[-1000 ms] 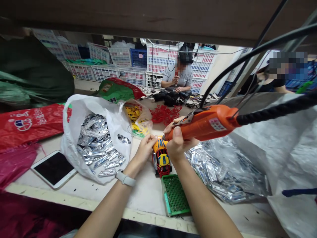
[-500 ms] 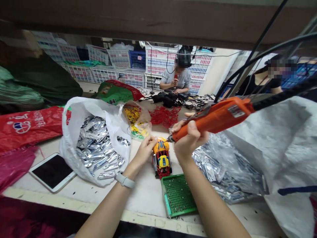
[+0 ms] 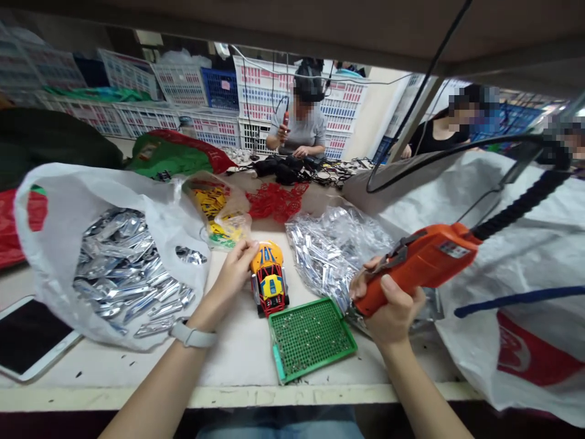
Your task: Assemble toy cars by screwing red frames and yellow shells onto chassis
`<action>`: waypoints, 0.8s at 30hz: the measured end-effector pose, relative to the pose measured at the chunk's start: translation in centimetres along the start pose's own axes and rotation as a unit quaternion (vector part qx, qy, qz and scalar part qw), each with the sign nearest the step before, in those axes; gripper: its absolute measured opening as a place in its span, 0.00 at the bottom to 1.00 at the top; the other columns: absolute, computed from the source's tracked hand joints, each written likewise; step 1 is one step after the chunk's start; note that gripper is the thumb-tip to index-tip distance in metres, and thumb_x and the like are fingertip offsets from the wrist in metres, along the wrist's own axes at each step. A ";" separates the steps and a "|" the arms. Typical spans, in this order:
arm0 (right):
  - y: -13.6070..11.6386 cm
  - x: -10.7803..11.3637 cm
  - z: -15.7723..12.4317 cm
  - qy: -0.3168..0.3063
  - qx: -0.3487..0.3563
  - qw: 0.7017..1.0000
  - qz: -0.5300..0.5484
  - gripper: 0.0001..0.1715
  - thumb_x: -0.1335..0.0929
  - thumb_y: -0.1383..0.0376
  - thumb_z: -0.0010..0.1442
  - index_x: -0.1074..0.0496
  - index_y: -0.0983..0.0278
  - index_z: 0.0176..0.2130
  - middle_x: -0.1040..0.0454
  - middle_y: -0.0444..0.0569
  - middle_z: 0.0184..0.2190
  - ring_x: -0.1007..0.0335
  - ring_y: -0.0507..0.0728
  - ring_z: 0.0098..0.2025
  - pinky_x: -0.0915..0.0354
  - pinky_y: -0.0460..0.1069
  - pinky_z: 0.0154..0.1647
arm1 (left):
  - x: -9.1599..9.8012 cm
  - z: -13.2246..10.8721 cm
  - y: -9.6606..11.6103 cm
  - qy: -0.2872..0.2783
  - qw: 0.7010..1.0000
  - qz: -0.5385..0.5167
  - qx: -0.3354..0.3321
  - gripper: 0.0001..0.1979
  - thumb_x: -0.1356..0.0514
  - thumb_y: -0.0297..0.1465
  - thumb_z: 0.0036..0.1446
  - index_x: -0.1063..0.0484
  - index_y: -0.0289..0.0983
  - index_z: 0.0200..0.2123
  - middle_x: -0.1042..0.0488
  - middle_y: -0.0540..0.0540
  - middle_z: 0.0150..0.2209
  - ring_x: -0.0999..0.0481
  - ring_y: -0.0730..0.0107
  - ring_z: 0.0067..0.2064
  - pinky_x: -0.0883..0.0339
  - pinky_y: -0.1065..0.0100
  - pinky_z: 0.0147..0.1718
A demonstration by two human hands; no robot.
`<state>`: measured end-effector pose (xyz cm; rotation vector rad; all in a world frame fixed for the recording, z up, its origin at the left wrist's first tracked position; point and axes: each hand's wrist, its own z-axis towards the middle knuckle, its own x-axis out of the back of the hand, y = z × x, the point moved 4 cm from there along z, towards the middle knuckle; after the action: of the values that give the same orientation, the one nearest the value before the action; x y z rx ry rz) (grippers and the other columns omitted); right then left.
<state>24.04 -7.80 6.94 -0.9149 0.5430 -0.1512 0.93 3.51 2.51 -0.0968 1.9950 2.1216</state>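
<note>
- The toy car point(image 3: 269, 280) is steadied on the tabletop point(image 3: 242, 360) by the left hand point(image 3: 235, 271); its grip is pressed against the car's left side, fingertips at the yellow front end.
- The orange electric screwdriver point(image 3: 418, 262) is clasped by the right hand point(image 3: 388, 302); that grip is wrapped fully around the tool's lower body, with the thumb laid across it.
- The tool's tip is hidden behind the right grip, so its exact position cannot be told; it is held just beside the right corner of the green screw tray point(image 3: 311, 335).
- The tray is laid just below the car, between the two grips.
- A black coiled cable point(image 3: 525, 201) is attached to the back of the screwdriver, up and to the right of the right grip.
- A white bag of silver foil packets point(image 3: 119, 256) is set to the left of the left grip; a clear heap of similar packets point(image 3: 329, 244) is piled just above the right grip.
- A tablet point(image 3: 27, 335) is laid well to the left of the left grip, at the tabletop's edge.
</note>
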 end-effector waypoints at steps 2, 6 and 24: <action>0.1 0.1 -0.1 0.001 0.007 1.000 0.006 0.11 0.29 0.60 0.50 0.25 0.63 0.34 0.31 0.40 0.14 0.35 0.52 0.15 0.38 0.46 0.17 | 0.0 -0.1 0.1 0.004 1.000 0.001 0.005 0.20 0.31 0.47 0.48 0.32 0.39 0.29 0.34 0.55 0.27 0.35 0.72 0.31 0.39 0.72 0.30; 0.4 0.3 -0.4 0.012 0.021 1.000 0.012 0.10 0.30 0.61 0.50 0.26 0.63 0.33 0.31 0.40 0.14 0.35 0.52 0.16 0.40 0.47 0.17 | 0.2 -0.1 0.1 0.012 1.000 0.008 0.005 0.22 0.30 0.48 0.46 0.32 0.39 0.28 0.36 0.55 0.26 0.37 0.74 0.29 0.42 0.74 0.27; 0.6 0.0 -0.7 0.000 0.019 1.000 -0.016 0.11 0.29 0.59 0.52 0.26 0.63 0.34 0.30 0.40 0.15 0.35 0.53 0.16 0.40 0.47 0.17 | -0.2 -0.4 0.5 -0.001 1.000 0.012 0.014 0.22 0.31 0.49 0.46 0.34 0.40 0.30 0.33 0.55 0.27 0.33 0.73 0.30 0.38 0.73 0.29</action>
<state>23.66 -7.94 6.10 -0.8861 0.5239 -0.1895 0.95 3.11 2.98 -0.0674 2.0348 2.1058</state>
